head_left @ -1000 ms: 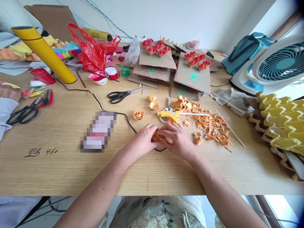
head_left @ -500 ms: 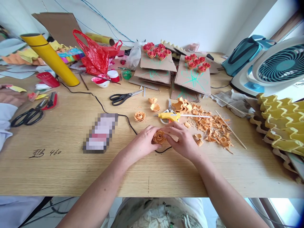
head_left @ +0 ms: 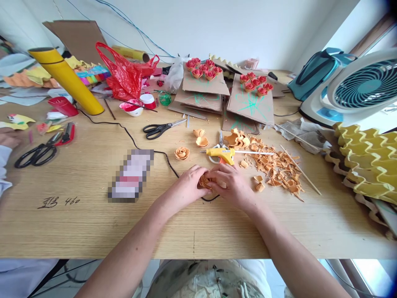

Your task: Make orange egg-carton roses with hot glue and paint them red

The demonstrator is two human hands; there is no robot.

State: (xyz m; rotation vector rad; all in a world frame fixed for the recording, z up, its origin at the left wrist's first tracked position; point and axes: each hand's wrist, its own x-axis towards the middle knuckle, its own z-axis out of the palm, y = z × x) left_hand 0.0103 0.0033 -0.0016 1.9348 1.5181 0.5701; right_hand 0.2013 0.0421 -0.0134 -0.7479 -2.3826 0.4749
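Note:
Between my two hands is an orange paper rose [head_left: 204, 181], partly covered by fingers. My left hand [head_left: 190, 184] wraps round its left side. My right hand [head_left: 231, 182] presses on it from the right, its fingers lying over the petals. Just beyond them a second orange rose [head_left: 182, 153] stands on the table, with loose orange petal cups [head_left: 202, 141] near it. A yellow glue gun [head_left: 225, 155] lies behind my right hand, over white-handled scissors. Two small orange pieces [head_left: 259, 185] are to the right of that hand.
Orange scraps [head_left: 279, 169] and a thin stick [head_left: 300, 170] lie at right, near yellow egg trays [head_left: 362, 161] and a fan [head_left: 366, 89]. Black scissors [head_left: 161, 129], a pixelated rectangle [head_left: 132, 176] and a black cord [head_left: 169, 163] are at left. Red flowers [head_left: 204, 68] stand on cardboard behind. Another person's hand [head_left: 8, 138] shows at far left.
My right fingers have moved left over the rose and now cover more of it. At far left the other person's hand has drawn back toward the edge of the view.

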